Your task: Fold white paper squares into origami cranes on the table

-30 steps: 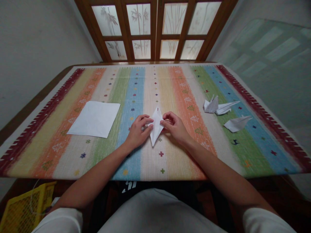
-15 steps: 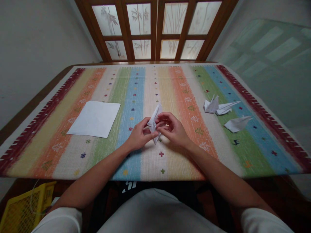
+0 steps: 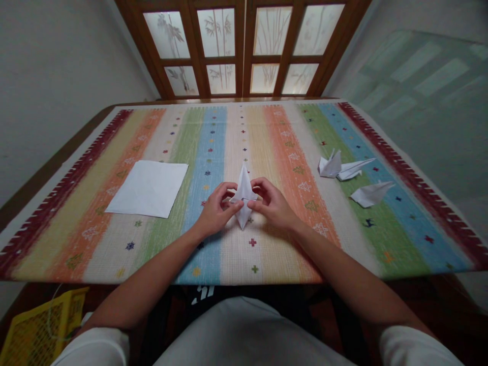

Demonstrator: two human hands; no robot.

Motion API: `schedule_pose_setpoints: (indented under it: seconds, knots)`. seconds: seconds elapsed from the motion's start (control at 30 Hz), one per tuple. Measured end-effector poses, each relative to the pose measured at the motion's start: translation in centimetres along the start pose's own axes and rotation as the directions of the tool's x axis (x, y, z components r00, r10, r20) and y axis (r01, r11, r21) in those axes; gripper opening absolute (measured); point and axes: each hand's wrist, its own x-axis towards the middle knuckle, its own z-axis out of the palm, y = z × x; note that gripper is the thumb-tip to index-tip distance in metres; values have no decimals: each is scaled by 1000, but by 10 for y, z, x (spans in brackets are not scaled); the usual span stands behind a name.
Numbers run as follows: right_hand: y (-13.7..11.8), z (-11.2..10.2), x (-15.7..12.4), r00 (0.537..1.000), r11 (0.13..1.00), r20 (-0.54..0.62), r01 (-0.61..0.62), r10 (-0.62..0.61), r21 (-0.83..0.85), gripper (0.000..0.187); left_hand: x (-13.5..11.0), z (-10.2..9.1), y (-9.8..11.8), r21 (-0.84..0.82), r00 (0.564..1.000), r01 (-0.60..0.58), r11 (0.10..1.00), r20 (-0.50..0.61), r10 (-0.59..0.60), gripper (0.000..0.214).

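Note:
A narrow white paper fold [image 3: 244, 195], a pointed diamond shape, lies at the middle of the striped cloth with its long axis pointing away from me. My left hand [image 3: 217, 209] pinches its left side, and my right hand [image 3: 271, 204] pinches its right side. Their fingertips nearly meet at the middle of the fold, hiding part of it. The lower tip shows below my fingers, and the upper tip stands above them.
A flat square white paper sheet [image 3: 147, 188] lies to the left on the striped tablecloth [image 3: 282, 137]. Several folded paper figures [image 3: 331, 166] sit to the right. Wood-framed frosted glass doors [image 3: 244, 51] stand beyond the table, and a yellow crate [image 3: 46, 330] sits low at left.
The paper fold leaned to the left between my hands half a second ago. Now it points straight ahead again, and my fingertips have closed in around its middle.

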Motion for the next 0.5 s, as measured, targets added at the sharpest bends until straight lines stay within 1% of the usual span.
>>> schedule_pose_setpoints:
  seconds: [0.07,0.17,0.23,0.33,0.43,0.5]
  knots:
    - [1,2,0,1000,1000,-13,-22,22,16,44,0,1,1,73,999,-16,997,-30,18,37]
    - [2,2,2,999,999,-28,-33,32,-24,40,1,0,1,99,1000,-7,995,10,6,35]
    - [3,-2,4,999,998,-7,-44,43,-48,37,2,-1,0,106,999,0,994,37,-3,33]
    - [3,-8,7,997,996,20,-70,71,-46,30,3,-3,-1,144,1000,3,990,28,-7,29]
    - [4,-12,8,994,994,22,-108,108,-22,28,3,-3,-2,138,1000,28,990,9,-30,25]
    - [4,-13,7,986,986,28,-165,165,12,32,4,-2,-3,94,998,60,994,-11,-59,23]
